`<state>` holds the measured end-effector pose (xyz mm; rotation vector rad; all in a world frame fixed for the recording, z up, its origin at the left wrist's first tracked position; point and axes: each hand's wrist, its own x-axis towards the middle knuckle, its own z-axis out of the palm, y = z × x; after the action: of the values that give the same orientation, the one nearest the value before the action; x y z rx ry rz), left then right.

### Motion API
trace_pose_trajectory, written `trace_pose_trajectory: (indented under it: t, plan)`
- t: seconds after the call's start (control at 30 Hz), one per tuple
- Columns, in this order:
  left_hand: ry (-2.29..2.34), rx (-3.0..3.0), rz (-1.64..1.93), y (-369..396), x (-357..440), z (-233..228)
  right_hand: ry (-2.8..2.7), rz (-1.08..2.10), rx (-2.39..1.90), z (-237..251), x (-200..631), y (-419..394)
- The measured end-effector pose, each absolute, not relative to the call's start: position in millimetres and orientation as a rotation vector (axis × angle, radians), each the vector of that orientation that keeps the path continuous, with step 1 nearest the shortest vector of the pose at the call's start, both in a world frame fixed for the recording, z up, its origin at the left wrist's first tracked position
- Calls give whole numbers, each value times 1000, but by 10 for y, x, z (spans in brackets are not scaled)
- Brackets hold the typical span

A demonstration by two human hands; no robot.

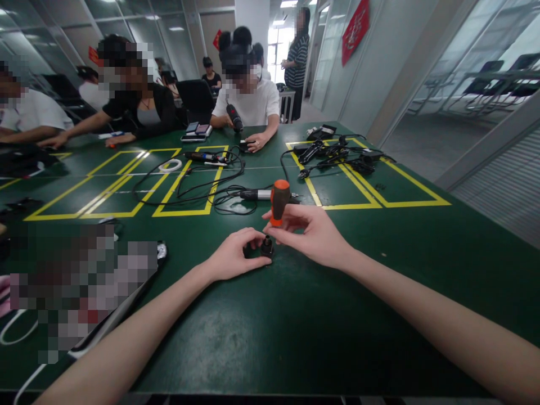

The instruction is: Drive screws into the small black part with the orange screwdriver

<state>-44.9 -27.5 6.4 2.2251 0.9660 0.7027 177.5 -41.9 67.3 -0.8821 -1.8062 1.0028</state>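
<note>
My right hand (310, 230) is closed around the lower part of a screwdriver (280, 201) with a stubby orange and dark handle, held nearly upright. Its shaft and tip are hidden or too small to make out. Just below and left of it, a small black part (266, 249) with a metallic top stands on the green table (270, 332). My left hand (232, 256) pinches this part between thumb and fingers. The two hands are close together, and I cannot tell whether the screwdriver touches the part.
Beyond my hands lie a silver and black corded tool (258, 195), a tangle of black cables (337, 157) and yellow tape outlines. A dark bag-like item (122, 298), partly blurred, lies at left. Across the table a person (248, 101) holds a black power tool (234, 118).
</note>
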Motion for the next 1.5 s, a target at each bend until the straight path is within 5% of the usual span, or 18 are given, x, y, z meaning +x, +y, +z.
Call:
trace_pose_trajectory:
  t: [1.5]
  plan:
    - [1014,2115,668,-263,-466,89,-1903,909,-846,714,1836,-397]
